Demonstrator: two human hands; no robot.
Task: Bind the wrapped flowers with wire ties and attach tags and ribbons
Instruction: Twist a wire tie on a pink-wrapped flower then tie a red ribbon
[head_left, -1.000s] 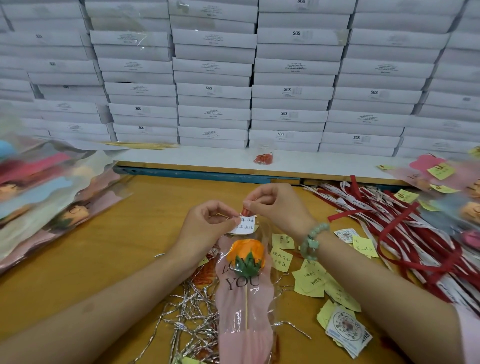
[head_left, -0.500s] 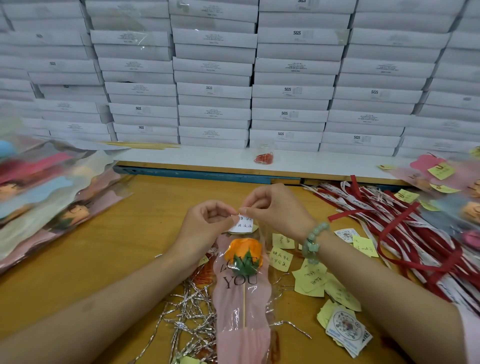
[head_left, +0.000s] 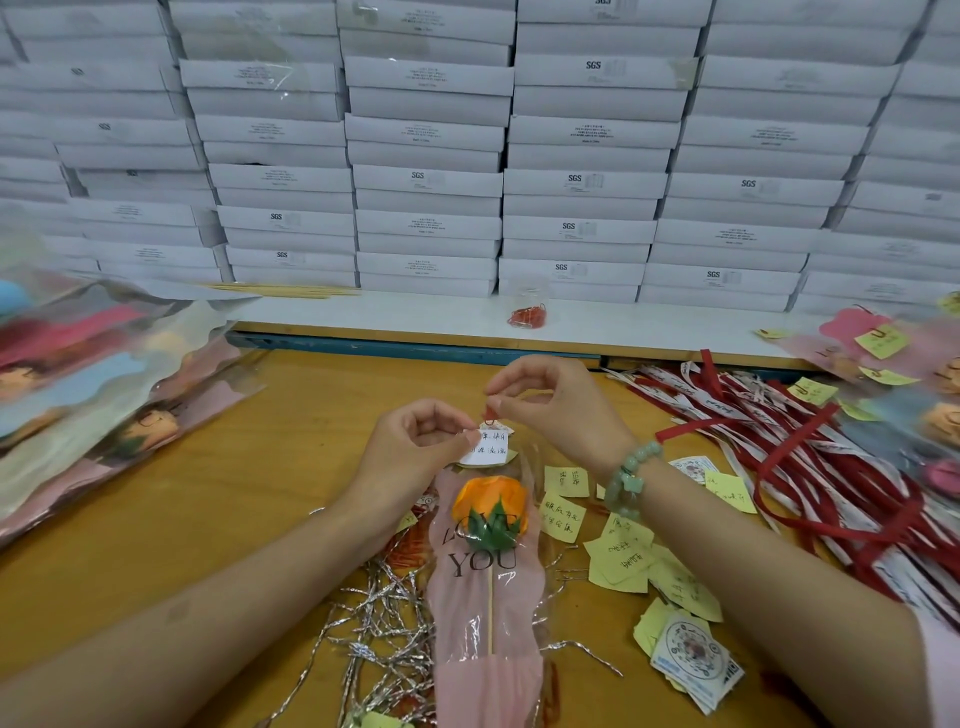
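Evidently midway: left hand (head_left: 415, 447) pinches the white tag (head_left: 485, 449) atop the wrapped flower (head_left: 488, 571) at 6 o'clock on the desk (head_left: 208, 519), right hand (head_left: 550, 410) pinches a red clip (head_left: 489, 413) at its top; ribbons (head_left: 831, 467) at 3 o'clock look unattached.

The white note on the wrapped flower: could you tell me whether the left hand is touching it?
Touching: the head view shows the left hand pinching the white note by its left edge.

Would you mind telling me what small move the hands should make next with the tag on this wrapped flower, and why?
Probably push the red clip down over the white tag and the wrapper's top edge. The right hand pinches the clip just at the tag's upper edge, while the left hand pinches the tag atop the wrapped flower.
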